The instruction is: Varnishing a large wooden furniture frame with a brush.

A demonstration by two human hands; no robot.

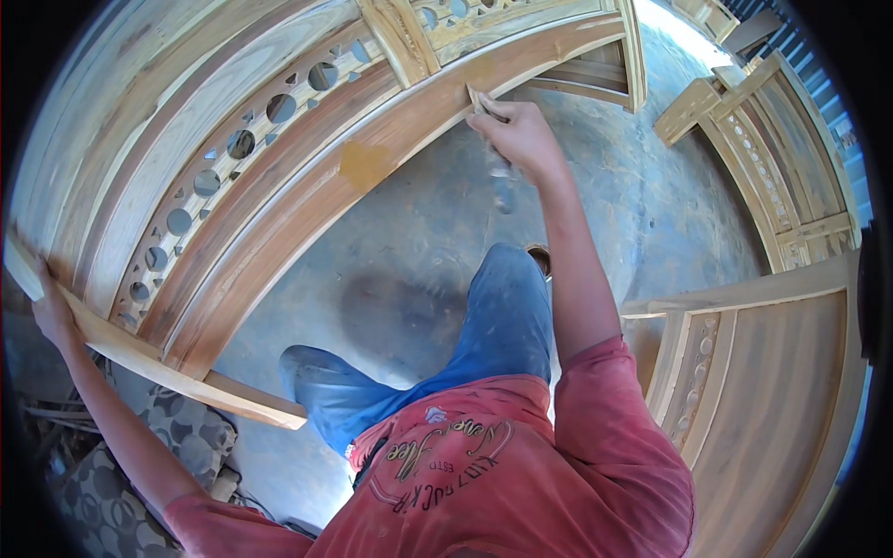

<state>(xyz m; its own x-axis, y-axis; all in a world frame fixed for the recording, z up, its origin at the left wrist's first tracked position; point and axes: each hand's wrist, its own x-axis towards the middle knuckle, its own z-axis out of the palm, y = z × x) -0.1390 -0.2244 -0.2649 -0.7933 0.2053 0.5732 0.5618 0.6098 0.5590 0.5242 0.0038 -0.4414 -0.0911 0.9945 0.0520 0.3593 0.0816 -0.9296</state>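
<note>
A large wooden panel (233,270) with long curved boards and a row of round and small angular cutouts fills the upper left, a yellowish patch on its lower rail. My left hand (54,307) is closed on the panel's left side post (139,353). My right hand (507,130) pinches a small pale folded piece (476,100), perhaps sandpaper or cloth, against the bottom rail's edge, near the middle crosspiece (395,42). My fingertips there are partly hidden.
Similar wooden panels stand at the upper right (791,167) and lower right (763,381). The grey concrete floor (381,288) lies below, around my bent knees. A grey patterned cushion or fabric (177,437) lies at the lower left beside some dark clutter.
</note>
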